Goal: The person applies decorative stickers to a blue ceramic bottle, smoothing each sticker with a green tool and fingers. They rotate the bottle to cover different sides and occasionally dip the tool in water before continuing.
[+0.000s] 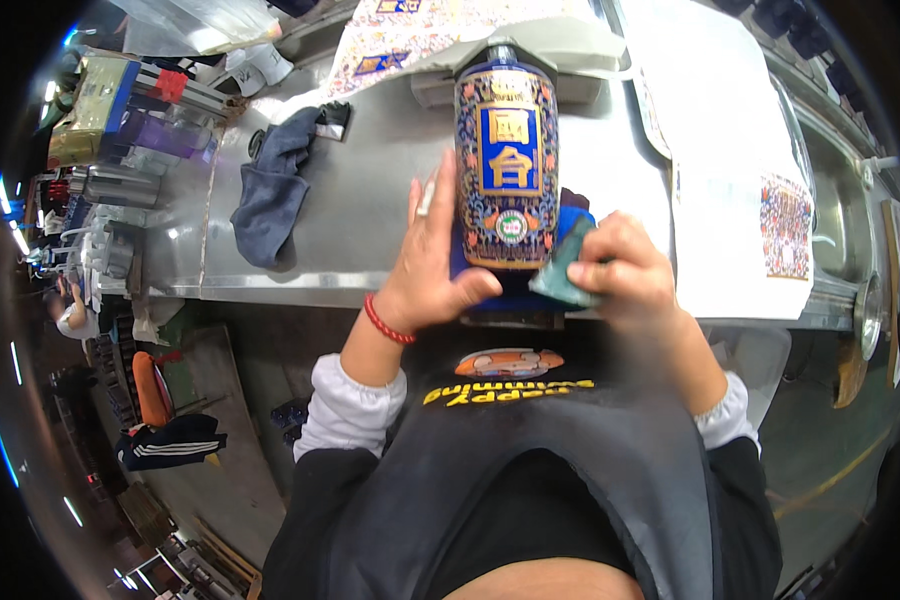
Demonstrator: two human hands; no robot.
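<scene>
A glossy, ornate blue bottle (507, 150) was near the front of the smooth steel bench (360, 210); the left hand (425, 258), thumb spread, flanked it; the right hand (630, 268) pinched a flattish teal piece (562, 272).

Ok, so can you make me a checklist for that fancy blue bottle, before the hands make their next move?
1. Bottle neck pointing away from the person, decorated front in view: ok.
2. Left hand at the bottle's left side: ok, fingers spread along it.
3. Left hand pressing firmly enough: cannot tell; one picture doesn't show force.
4. Green piece gripped in the right hand: ok, by the bottle's lower right edge.
5. Metal table free of loose things: not ok; a gray cloth lies left of the bottle.
6. Decorated front free of tiny wrinkles: cannot tell, too small to see.
</scene>
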